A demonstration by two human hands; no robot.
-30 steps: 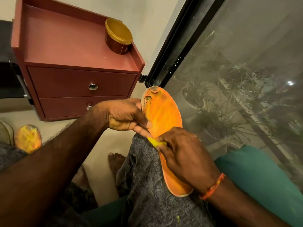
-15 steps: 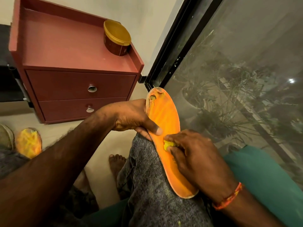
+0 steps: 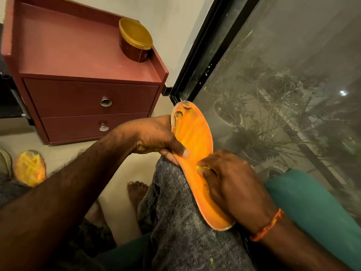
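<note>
An orange shoe insole (image 3: 193, 133) with a torn toe end rests on my right knee, which is in grey jeans (image 3: 179, 222). My left hand (image 3: 156, 137) grips its left edge, thumb on the orange face. My right hand (image 3: 230, 180) lies on the middle of the insole and pinches a small yellow piece (image 3: 203, 168) against it. The insole's heel end sticks out below my right wrist.
A dark red two-drawer cabinet (image 3: 88, 98) stands against the wall with a yellow-lidded tub (image 3: 135, 39) on top. A second orange insole (image 3: 29, 167) lies on the floor at left. A mesh-screened window (image 3: 283, 94) fills the right side. A green cushion (image 3: 312, 208) is under me.
My right hand with the yellow piece has slid from the insole's left edge onto its orange face. The insole has tilted slightly, with my left thumb further across it.
</note>
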